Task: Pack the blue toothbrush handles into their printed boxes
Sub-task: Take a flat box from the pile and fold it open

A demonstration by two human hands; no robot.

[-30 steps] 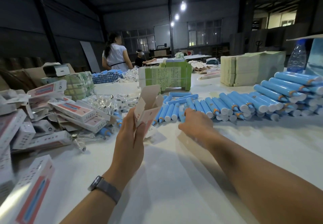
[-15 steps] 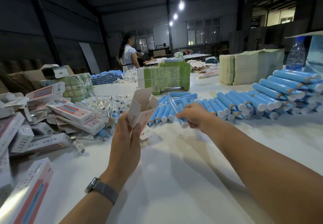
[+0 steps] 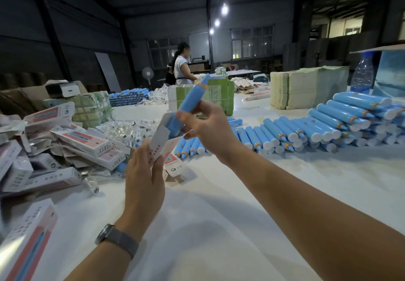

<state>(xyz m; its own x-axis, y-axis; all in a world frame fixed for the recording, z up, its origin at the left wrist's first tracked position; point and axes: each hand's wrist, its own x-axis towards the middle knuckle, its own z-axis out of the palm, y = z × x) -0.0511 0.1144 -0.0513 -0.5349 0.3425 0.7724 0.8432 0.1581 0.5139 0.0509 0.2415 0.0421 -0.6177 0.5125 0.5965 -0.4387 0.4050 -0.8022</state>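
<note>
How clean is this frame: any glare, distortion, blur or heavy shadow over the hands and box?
Head view: wide-angle bending curves the roof beams and stretches both forearms; ceiling lamps flare white; hall behind is dim; left hand, printed box, right hand and blue handle are evenly lit and fairly sharp; soft arm shadows on the table.

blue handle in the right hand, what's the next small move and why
Probably slide it further down into the box. The right hand pinches the blue toothbrush handle tilted, its lower end just at the open mouth of the printed box, which the left hand holds with the flap folded back. Most of the handle is outside the box, so it is not yet packed.
</note>
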